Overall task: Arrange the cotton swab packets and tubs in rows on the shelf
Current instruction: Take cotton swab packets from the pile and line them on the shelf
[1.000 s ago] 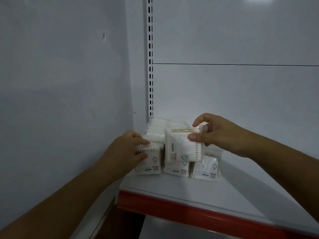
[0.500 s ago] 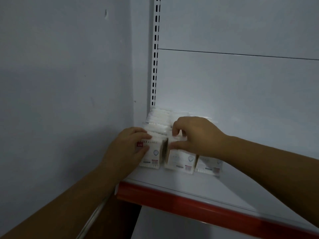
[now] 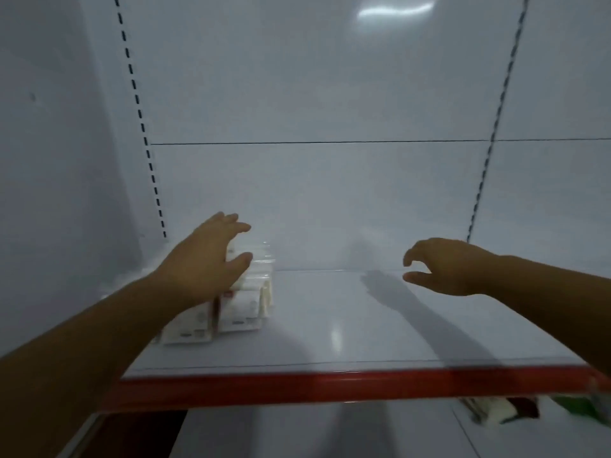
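Observation:
Several white cotton swab packets (image 3: 243,309) stand in short rows at the back left corner of the white shelf (image 3: 347,338). My left hand (image 3: 208,259) hovers over the packets with its fingers spread and relaxed, partly hiding them; whether it touches them I cannot tell. My right hand (image 3: 443,266) hangs in the air over the bare middle of the shelf, well to the right of the packets, fingers loosely curled and holding nothing. No tubs show on this shelf.
The shelf has a red front edge (image 3: 330,386) and a white back panel with slotted uprights (image 3: 155,186). A white side wall closes the left. Below the shelf at lower right lie some blurred packages (image 3: 496,409).
My right hand has let go of the packets and drawn away to the right. My left hand has lifted and spread its fingers. The view has swung right and shows more of the shelf.

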Motion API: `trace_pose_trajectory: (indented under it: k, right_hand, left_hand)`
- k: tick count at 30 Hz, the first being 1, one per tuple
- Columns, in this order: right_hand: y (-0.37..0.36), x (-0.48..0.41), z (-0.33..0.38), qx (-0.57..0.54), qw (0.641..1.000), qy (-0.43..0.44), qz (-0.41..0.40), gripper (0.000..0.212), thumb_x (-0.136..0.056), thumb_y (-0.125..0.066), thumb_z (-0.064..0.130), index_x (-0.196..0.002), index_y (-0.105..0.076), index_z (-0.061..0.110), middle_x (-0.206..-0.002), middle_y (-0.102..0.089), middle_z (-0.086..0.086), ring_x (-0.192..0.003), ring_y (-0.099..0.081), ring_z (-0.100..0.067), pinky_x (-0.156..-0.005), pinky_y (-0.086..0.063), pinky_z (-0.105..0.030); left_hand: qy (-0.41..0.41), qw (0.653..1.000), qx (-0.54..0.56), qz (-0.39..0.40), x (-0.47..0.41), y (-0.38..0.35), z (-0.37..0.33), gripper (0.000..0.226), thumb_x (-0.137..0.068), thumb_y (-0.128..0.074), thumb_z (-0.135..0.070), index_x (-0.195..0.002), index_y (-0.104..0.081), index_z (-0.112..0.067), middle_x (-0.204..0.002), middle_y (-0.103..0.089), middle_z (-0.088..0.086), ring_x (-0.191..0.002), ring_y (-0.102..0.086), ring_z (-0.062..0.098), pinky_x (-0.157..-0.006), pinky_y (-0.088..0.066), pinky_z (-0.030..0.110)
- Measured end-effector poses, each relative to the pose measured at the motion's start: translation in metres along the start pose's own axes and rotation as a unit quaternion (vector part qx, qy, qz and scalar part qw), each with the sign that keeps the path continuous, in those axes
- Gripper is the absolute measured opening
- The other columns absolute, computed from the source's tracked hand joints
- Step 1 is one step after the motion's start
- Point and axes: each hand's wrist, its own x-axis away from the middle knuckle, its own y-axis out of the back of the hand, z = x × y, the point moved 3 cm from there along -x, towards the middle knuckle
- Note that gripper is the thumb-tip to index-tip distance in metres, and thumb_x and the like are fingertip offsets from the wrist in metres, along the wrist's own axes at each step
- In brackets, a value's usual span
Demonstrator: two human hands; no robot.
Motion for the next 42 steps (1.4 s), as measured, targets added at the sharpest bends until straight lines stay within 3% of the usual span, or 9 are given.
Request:
trace_pose_trajectory:
  k: [4,7,11,15,19,24,31,38,42]
  right_hand:
    - [-0.014,0.106,-0.117,0.045,0.987,-0.129,0.080,0.042,-0.094,-0.045,0.052,-0.128,-0.049,0.027,-0.133,-0.050,0.003,-0.119,-0.048,-0.016,-0.095,-0.036,-0.026]
    - [-0.016,0.186,-0.182,0.036,0.978,-0.198,0.051,0.046,-0.094,-0.047,0.050,-0.133,-0.045,0.026,-0.141,-0.045,0.001,-0.125,-0.044,-0.019,-0.102,-0.037,-0.032]
    - [-0.019,0.302,-0.264,0.048,0.951,-0.304,0.042,0.058,-0.094,-0.049,0.045,-0.145,-0.030,0.026,-0.156,-0.021,-0.005,-0.140,-0.025,-0.025,-0.111,-0.029,-0.039]
    - [-0.023,0.392,-0.321,0.025,0.926,-0.375,0.034,0.062,-0.092,-0.052,0.046,-0.145,-0.028,0.027,-0.155,-0.022,-0.006,-0.139,-0.026,-0.025,-0.110,-0.031,-0.040]
    - [-0.035,0.460,-0.365,0.008,0.908,-0.418,0.043,0.065,-0.090,-0.054,0.047,-0.146,-0.023,0.037,-0.159,-0.013,0.003,-0.145,-0.017,-0.022,-0.113,-0.026,-0.041]
    - [-0.046,0.500,-0.442,0.020,0.889,-0.455,0.043,0.064,-0.092,-0.052,0.049,-0.148,-0.023,0.036,-0.160,-0.006,0.004,-0.146,-0.012,-0.020,-0.116,-0.023,-0.042]
    - [-0.085,0.506,-0.583,-0.012,0.871,-0.477,0.119,0.065,-0.091,-0.046,0.052,-0.149,-0.018,0.039,-0.161,-0.001,0.003,-0.147,-0.004,-0.017,-0.118,-0.015,-0.043]
    - [-0.093,0.526,-0.721,0.012,0.862,-0.502,0.065,0.067,-0.090,-0.051,0.050,-0.148,-0.020,0.036,-0.159,-0.012,0.008,-0.143,-0.019,-0.017,-0.114,-0.022,-0.037]
    - [-0.111,0.528,-0.790,0.015,0.870,-0.490,0.056,0.068,-0.088,-0.053,0.051,-0.146,-0.017,0.042,-0.158,-0.016,0.007,-0.141,-0.023,-0.018,-0.112,-0.026,-0.038]
  left_hand:
    - [-0.081,0.993,0.040,0.075,-0.041,-0.056,-0.137,0.057,-0.094,-0.055,-0.033,-0.146,-0.032,-0.026,-0.160,-0.013,-0.008,-0.147,-0.001,0.006,-0.115,-0.013,0.028]
    - [-0.137,0.980,0.035,0.138,-0.061,-0.102,-0.234,0.066,-0.095,-0.053,-0.037,-0.151,-0.021,-0.024,-0.162,-0.006,-0.005,-0.148,0.004,0.010,-0.117,-0.010,0.033]
    - [-0.224,0.948,0.033,0.224,-0.076,-0.167,-0.376,0.069,-0.097,-0.045,-0.047,-0.153,-0.011,-0.025,-0.162,-0.003,-0.005,-0.148,0.007,0.011,-0.120,-0.009,0.036]
    - [-0.307,0.902,0.068,0.297,-0.068,-0.226,-0.500,0.068,-0.095,-0.033,-0.060,-0.153,-0.014,-0.029,-0.161,-0.008,-0.007,-0.148,0.003,0.008,-0.120,-0.008,0.034]
    - [-0.385,0.866,0.104,0.300,-0.062,-0.266,-0.605,0.060,-0.097,-0.026,-0.058,-0.152,-0.019,-0.032,-0.161,-0.010,-0.009,-0.147,0.005,0.006,-0.118,-0.006,0.031]
    - [-0.421,0.855,0.118,0.280,-0.099,-0.310,-0.708,0.059,-0.098,-0.026,-0.057,-0.151,-0.019,-0.032,-0.161,-0.009,-0.008,-0.148,0.004,0.008,-0.118,-0.007,0.033]
    - [-0.414,0.843,0.173,0.296,-0.193,-0.376,-0.814,0.054,-0.097,-0.027,-0.059,-0.146,-0.031,-0.037,-0.155,-0.030,-0.008,-0.138,-0.033,0.011,-0.102,-0.025,0.022]
    - [-0.405,0.848,0.171,0.297,-0.248,-0.448,-0.917,0.056,-0.098,-0.032,-0.054,-0.147,-0.032,-0.028,-0.154,-0.033,-0.001,-0.138,-0.034,0.015,-0.112,-0.028,0.031]
    - [-0.431,0.832,0.201,0.286,-0.252,-0.484,-0.971,0.053,-0.096,-0.034,-0.056,-0.144,-0.034,-0.033,-0.151,-0.035,-0.006,-0.135,-0.035,0.011,-0.107,-0.030,0.028]
